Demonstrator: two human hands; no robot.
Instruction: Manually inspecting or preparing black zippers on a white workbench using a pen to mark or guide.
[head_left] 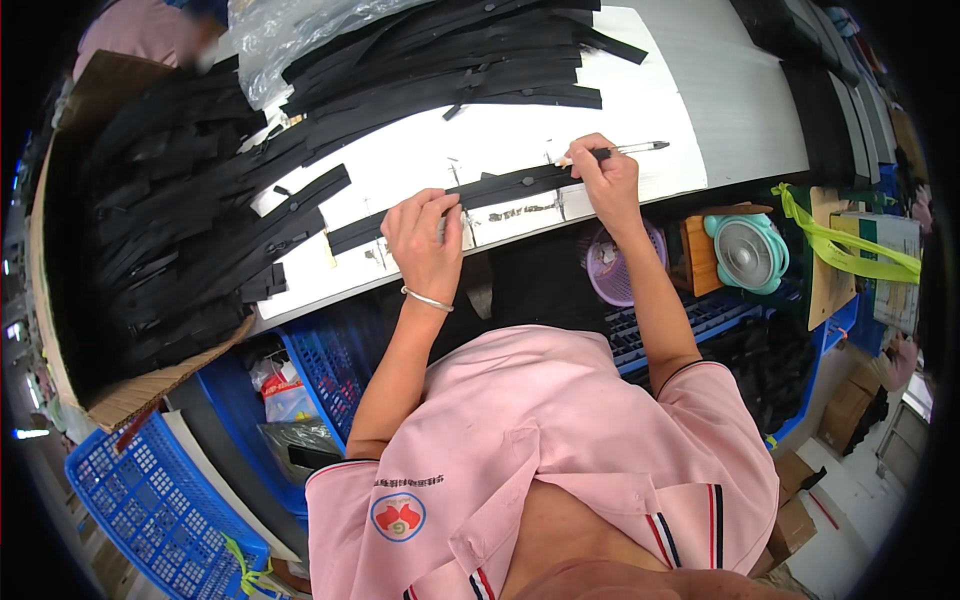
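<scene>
Head view: a black strip point(495, 188) lies on the white board's point(640, 110) near side, probably light and limp, best held flat by its ends. Left hand point(428, 240) rests curled on it, pinch unclear; right hand point(607, 185) grasps a pen point(637, 148).

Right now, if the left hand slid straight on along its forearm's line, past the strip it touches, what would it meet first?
Beyond the black strip under the left hand, probably the pile of black strips across the white board, though depth is hard to judge.
</scene>
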